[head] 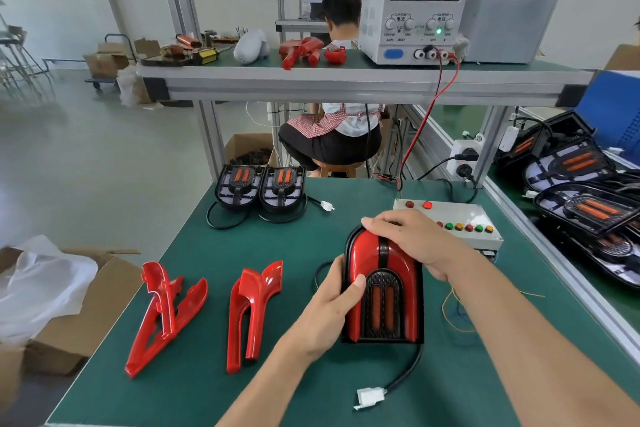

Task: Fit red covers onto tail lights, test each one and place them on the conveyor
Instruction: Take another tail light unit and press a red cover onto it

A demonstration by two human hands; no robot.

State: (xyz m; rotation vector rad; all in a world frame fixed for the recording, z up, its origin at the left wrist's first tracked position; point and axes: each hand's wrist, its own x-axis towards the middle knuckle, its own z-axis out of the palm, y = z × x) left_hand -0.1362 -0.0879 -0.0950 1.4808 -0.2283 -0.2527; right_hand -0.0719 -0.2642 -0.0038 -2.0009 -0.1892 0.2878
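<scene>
Your left hand [332, 305] grips the left flank of the black tail light wearing a glossy red plastic cover [381, 291], thumb laid across the red face, while your right hand [405, 236] curls over its rounded far end, forearm running in from the near right. The light lies flat on the green bench mat [287, 243], its black cable with white plug [370, 395] trailing toward the near edge. Left of the light, two loose red covers [207, 312] lie apart; beyond it, just touching your right hand's side, sits the grey button box [453, 218]. Two uncovered black tail lights [259, 189] stand at the far left edge.
</scene>
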